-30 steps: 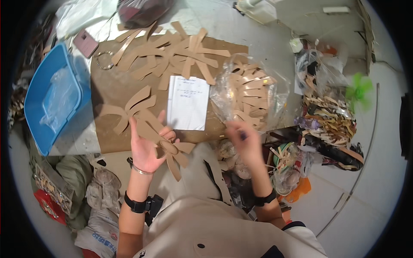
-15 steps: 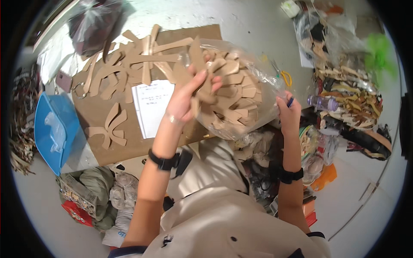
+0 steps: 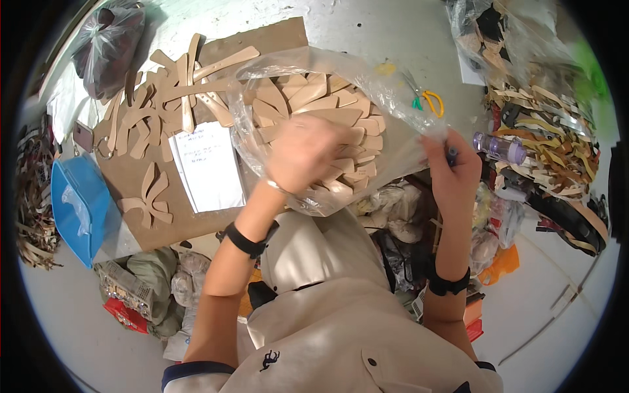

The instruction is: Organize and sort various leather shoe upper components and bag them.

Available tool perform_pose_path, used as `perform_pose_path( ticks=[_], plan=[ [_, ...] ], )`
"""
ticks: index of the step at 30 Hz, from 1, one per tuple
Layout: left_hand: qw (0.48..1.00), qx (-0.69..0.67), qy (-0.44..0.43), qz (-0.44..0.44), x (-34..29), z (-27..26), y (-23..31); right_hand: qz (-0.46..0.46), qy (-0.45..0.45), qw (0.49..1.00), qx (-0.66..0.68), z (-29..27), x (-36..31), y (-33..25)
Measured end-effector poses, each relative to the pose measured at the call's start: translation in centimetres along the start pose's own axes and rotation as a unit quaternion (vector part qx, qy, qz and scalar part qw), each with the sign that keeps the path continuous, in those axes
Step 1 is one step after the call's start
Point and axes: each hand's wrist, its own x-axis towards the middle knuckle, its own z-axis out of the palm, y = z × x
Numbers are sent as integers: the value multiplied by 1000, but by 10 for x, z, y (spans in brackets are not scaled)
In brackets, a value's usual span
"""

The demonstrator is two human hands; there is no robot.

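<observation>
A clear plastic bag full of flat tan leather-like pieces lies at the table's front edge. My left hand is over the pieces in its mouth, smeared by motion, so its fingers cannot be made out. With my right hand closed, I pinch the bag's right edge. A small dark blue thing shows among those fingers, too little of it to name. Left of the bag, a heap of similar tan pieces and a smaller pile rest on a brown sheet.
White papers with handwriting lie beside the bag. At the left are a blue bin, a phone and a tied dark bag. Yellow-handled scissors, a purple-capped bottle and leather scraps are on the right.
My left hand went from holding up several tan pieces to a blur lower over the bag. The bag's mouth shows wider. My right hand still grips its edge.
</observation>
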Motion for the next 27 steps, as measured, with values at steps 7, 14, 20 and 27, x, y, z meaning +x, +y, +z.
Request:
perform_pose_path(
  ticks=[7,14,20,27],
  plan=[
    [955,190,-218,-73,-8,58,1,15,7,1000,1,-17,-4,10],
    [963,190,-171,-89,5,59,8,22,9,1000,11,-22,-8,22],
    [955,203,-201,-79,6,59,-10,16,4,999,49,-21,-6,18],
    [976,178,-118,51,-7,46,-15,15,-12,1000,19,-26,-7,14]
  ],
)
